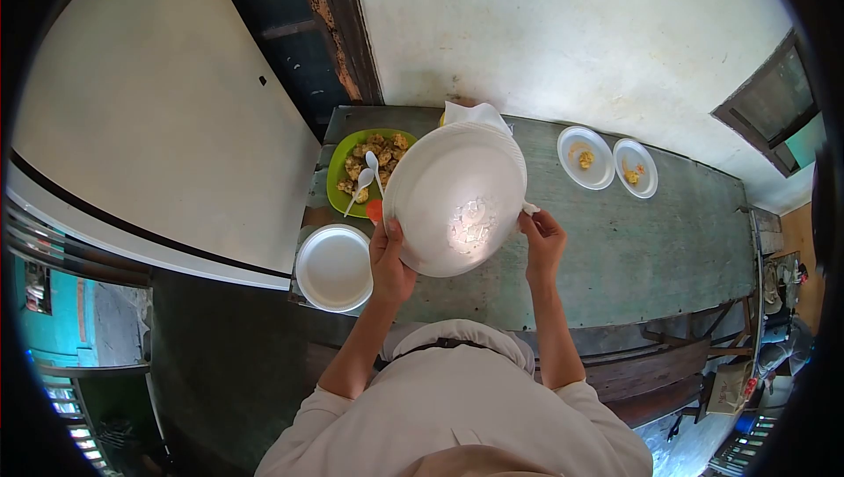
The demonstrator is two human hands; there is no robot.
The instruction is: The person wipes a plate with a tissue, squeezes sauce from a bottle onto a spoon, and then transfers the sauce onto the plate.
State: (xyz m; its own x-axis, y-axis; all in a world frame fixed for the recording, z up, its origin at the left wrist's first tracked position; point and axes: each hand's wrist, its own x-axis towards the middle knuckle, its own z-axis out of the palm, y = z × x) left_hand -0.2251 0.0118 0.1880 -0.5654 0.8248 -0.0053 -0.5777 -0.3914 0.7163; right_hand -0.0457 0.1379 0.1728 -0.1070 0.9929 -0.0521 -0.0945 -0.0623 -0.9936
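My left hand grips the lower left rim of a white disposable plate, held up and tilted above the table. The plate has a shiny embossed patch near its middle. At the plate's right edge, my right hand pinches a small crumpled white tissue. Just left of the raised plate is a green tray of lumpy yellowish-brown food with two white spoons on it. A small red object partly shows by my left fingers. Below the tray lies a stack of white plates.
Two white plates, a left one and a right one, each with a little food, sit along the wall. White tissue sheets show behind the raised plate. A wooden bench stands at the table's near right side.
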